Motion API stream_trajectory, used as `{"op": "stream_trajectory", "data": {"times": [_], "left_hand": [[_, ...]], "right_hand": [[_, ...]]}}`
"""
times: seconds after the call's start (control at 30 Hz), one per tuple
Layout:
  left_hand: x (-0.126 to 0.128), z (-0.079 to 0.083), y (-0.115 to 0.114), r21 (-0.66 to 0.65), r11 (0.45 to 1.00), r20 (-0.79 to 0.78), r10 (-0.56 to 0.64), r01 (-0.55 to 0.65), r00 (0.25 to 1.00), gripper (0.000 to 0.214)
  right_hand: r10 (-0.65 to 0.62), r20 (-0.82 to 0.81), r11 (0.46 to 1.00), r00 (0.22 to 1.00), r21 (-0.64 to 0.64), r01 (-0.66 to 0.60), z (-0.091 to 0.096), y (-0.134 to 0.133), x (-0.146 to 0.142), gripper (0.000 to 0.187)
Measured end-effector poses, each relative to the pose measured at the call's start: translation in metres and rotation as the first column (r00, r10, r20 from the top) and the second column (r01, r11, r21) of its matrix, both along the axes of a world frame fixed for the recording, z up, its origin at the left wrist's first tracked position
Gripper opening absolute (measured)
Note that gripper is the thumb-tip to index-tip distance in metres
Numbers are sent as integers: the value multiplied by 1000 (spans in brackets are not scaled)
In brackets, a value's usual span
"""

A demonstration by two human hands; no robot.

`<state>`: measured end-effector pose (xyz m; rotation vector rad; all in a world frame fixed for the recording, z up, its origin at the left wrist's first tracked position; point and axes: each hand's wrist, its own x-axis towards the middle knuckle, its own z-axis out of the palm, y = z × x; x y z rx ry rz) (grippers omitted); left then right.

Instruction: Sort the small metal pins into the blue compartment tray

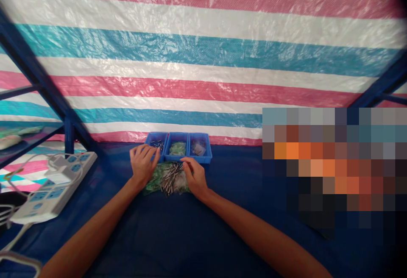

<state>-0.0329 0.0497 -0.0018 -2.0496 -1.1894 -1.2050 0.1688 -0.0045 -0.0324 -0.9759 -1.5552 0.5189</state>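
My left hand [143,164] is over the front of the left blue bin [164,142], its fingers apart and bent downward; the thumb is largely hidden. Dark slender metal pieces [157,145] lie inside that bin. In front of the bins is a mixed pile: dark metal rods [172,179] in the middle, crumpled green plastic pieces [154,179] to the left and clear plastic pieces [182,182] to the right. At the pile's right edge is my right hand [196,179], thumb and forefinger apart near the rod ends. No held item shows in either hand.
The middle bin [177,158] holds green pieces, the right bin [210,153] clear ones. A white power strip [63,189] with plugs and cables lies at left on the dark blue tabletop [165,235]. Striped sheeting [203,49] hangs behind, inside a blue frame [47,83]. The right side is pixelated.
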Motion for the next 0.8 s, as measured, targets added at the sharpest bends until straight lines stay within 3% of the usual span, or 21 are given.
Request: {"op": "stream_trajectory", "data": {"times": [0.17,0.4,0.5,0.63,0.8], "left_hand": [[-3,-1,0,-26,999,-14,41,-41,999,10],[-13,-4,-3,15,1000,108,-21,19,994,16],[-12,-2,0,-33,999,128,8,-3,992,19],[-4,4,2,-130,988,39,92,-86,995,18],[3,5,-7,-202,975,-143,-124,94,982,21]], "right_hand": [[15,12,1000,1000,11,-15,0,0,-1,27],[18,33,1000,999,21,-19,1,0,0,29],[14,44,1000,999,22,-15,2,0,0,29],[21,50,999,999,41,-23,2,1,-1,28],[-51,108,998,993,45,46,-2,3,-1,24]]}}
